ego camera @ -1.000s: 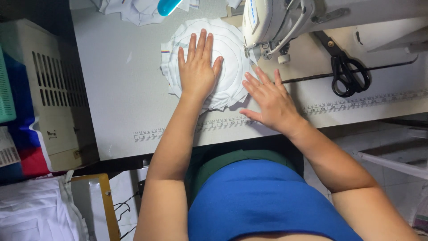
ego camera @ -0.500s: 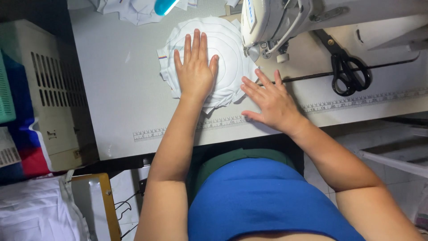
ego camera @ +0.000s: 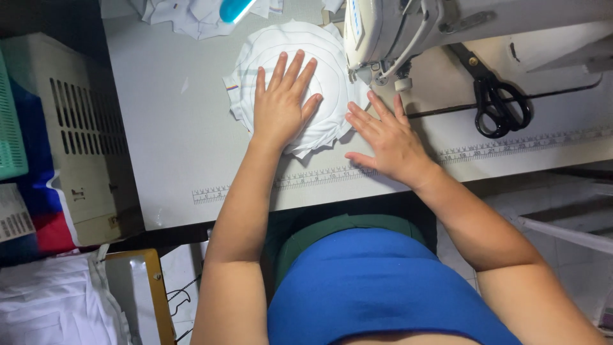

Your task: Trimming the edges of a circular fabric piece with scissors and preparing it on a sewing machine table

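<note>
Both hands lie open and flat, holding nothing, on white fabric atop the pale sewing table.

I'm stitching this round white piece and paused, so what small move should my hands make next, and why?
Probably turn the fabric slightly under the needle. The left hand lies flat on it, the right hand at its edge, so both can guide the curve.

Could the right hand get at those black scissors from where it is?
Probably yes: the right hand lies flat on the table, and bare tabletop separates it from the black scissors.
</note>
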